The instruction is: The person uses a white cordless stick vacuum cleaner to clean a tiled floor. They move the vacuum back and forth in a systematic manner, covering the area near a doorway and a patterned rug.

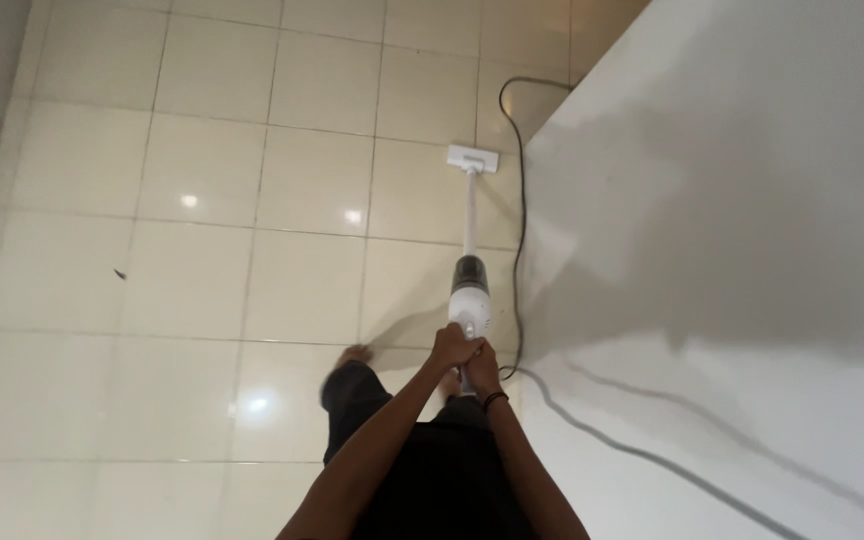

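Note:
I hold a white stick vacuum cleaner with both hands at its handle. My left hand grips the upper part of the handle, and my right hand, with a dark band on the wrist, grips just below it. The vacuum's grey dust bin sits above my hands in the picture. Its white tube runs forward to the flat floor head, which rests on the cream tiled floor. A black power cord trails along the floor to the right of the vacuum.
A white wall stands close on the right, with the cord running along its base and curving away at the far end. A small dark speck lies on the tiles at left. My bare feet and dark trousers are below.

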